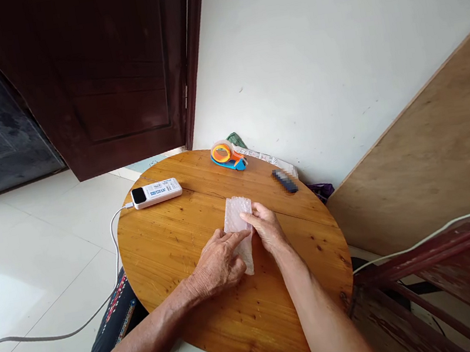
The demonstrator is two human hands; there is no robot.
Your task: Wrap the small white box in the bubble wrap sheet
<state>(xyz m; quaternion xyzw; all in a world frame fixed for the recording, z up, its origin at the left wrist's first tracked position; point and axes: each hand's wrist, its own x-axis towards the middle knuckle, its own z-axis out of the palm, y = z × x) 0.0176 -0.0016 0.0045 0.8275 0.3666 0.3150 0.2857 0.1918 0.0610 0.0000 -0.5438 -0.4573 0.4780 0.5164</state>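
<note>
A pale, translucent strip of bubble wrap (237, 210), folded flat, lies at the middle of the round wooden table. My right hand (265, 227) pinches its right edge, thumb on top and fingers beneath. Across the lower half of the wrap rests my left hand (222, 261), its index finger stretched out to the right edge near my right thumb. The left thumb sits apart from that finger, lower down on the wrap. Part of the wrap is hidden under the left hand, and whether anything is inside it I cannot tell.
On the wooden table (162, 253) stand a tape dispenser (227, 155) at the back, a white power bank (157, 192) with a cable (114, 242) at the left, and a blurred dark object (284, 180) at the right. A wall and a dark door (111, 70) rise behind.
</note>
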